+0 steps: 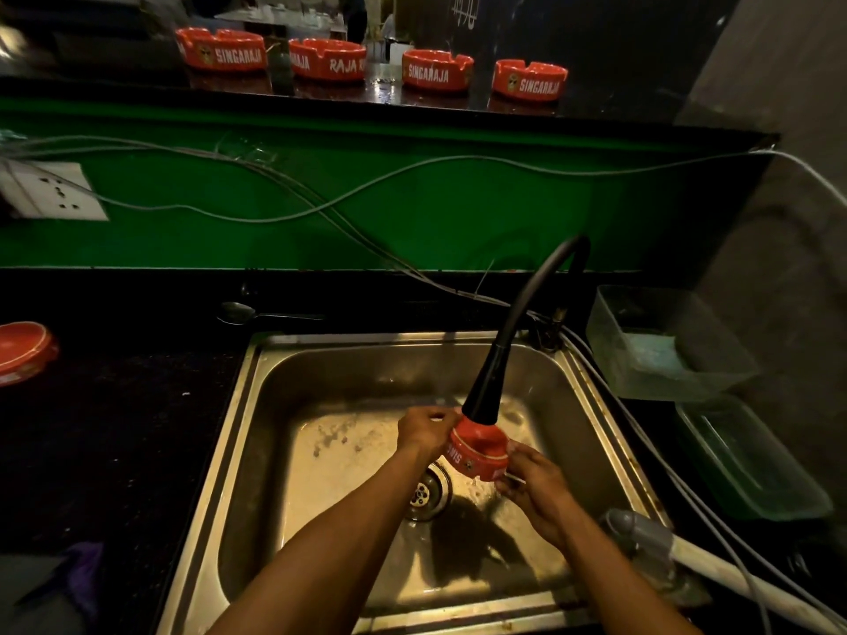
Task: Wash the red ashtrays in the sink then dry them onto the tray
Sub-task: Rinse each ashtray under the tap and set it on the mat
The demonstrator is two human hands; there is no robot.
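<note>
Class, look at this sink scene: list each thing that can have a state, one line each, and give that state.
Left hand: gripping the ashtray's left side.
Right hand: gripping the ashtray's right side.
Held ashtray: tilted under the faucet, over the sink.
Faucet: head bent down over the ashtray; flow hard to tell.
Sink: wet, drain unplugged.
Four ashtrays: upright on the upper ledge.
Ashtray at left: resting on the counter.
Clear tub: open.
</note>
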